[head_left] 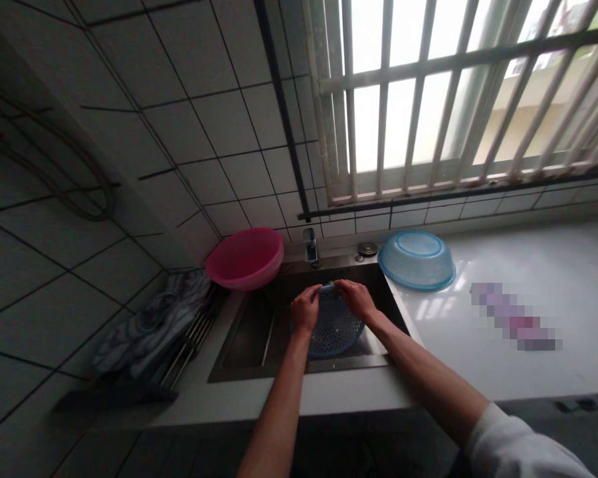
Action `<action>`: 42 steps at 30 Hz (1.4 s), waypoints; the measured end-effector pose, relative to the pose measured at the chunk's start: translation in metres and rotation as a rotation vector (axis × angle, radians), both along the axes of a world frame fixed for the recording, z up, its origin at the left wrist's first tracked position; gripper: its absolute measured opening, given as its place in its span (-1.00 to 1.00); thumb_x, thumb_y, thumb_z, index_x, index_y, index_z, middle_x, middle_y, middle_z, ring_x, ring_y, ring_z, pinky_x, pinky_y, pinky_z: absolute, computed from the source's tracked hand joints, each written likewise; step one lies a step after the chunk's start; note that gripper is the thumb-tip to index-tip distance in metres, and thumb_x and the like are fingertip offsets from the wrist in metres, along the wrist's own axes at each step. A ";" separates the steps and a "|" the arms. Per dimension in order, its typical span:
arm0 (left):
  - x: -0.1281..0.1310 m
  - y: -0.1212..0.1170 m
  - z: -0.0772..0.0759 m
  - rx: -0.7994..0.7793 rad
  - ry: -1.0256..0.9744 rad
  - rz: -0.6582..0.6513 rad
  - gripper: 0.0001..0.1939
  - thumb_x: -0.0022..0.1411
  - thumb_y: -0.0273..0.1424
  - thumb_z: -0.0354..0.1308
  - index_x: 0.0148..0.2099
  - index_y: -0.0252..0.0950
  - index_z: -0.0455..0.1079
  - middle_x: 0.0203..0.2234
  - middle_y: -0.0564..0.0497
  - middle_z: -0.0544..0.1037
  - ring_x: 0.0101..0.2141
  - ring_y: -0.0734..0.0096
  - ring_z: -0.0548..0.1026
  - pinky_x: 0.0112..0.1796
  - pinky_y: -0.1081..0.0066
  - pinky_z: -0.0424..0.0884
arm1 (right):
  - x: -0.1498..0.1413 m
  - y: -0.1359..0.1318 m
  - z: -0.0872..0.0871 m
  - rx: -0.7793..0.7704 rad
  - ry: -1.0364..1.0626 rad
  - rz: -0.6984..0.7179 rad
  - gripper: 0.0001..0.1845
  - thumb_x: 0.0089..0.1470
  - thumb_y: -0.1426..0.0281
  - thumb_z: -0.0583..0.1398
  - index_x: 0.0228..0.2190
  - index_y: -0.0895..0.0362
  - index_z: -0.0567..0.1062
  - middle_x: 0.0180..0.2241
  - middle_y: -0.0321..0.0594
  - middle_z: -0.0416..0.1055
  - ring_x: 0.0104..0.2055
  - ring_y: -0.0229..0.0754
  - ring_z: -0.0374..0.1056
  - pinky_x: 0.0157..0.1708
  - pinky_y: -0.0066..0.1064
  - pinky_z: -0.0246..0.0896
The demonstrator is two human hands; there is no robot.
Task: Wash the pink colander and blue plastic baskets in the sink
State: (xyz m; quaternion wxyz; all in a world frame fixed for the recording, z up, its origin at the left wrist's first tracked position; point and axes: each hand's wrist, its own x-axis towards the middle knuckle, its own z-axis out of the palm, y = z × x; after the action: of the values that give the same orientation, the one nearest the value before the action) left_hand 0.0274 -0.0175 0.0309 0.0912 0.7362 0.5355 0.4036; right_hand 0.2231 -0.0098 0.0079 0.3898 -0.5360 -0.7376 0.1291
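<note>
A blue plastic colander [335, 330] with many round holes is in the stainless steel sink [249, 338], below the faucet [309, 245]. My left hand [306, 309] is closed on the colander's rim at its far left. Close beside it, my right hand [355, 299] grips the same rim a little to the right, fingers curled over it. Something small and pale shows between my fingertips, too small to make out. The colander looks tilted, its holed inside partly showing between my forearms.
Left of the faucet a pink basin [246, 259] leans at the sink's corner. An upturned light-blue basin [417, 261] sits on the white counter [458, 352] at right, near a blurred-out item [515, 318]. A crumpled patterned cloth [154, 325] lies by a metal rack [192, 345]. A barred window is behind.
</note>
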 end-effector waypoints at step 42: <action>-0.016 0.010 -0.005 -0.061 -0.057 0.135 -0.63 0.29 -0.32 0.32 0.14 -0.17 0.52 0.06 -0.06 0.64 0.03 0.20 0.61 0.11 0.27 0.46 | 0.022 0.012 -0.015 0.005 0.227 -0.106 -0.64 0.22 0.52 0.20 0.00 0.04 0.62 -0.04 -0.19 0.65 -0.05 -0.07 0.58 0.03 -0.31 0.40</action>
State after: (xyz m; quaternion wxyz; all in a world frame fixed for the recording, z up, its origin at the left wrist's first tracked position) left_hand 0.0115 -0.0080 0.0261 0.1017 0.6835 0.5931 0.4132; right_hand 0.2447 0.0021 -0.0073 0.4783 -0.5550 -0.6600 0.1662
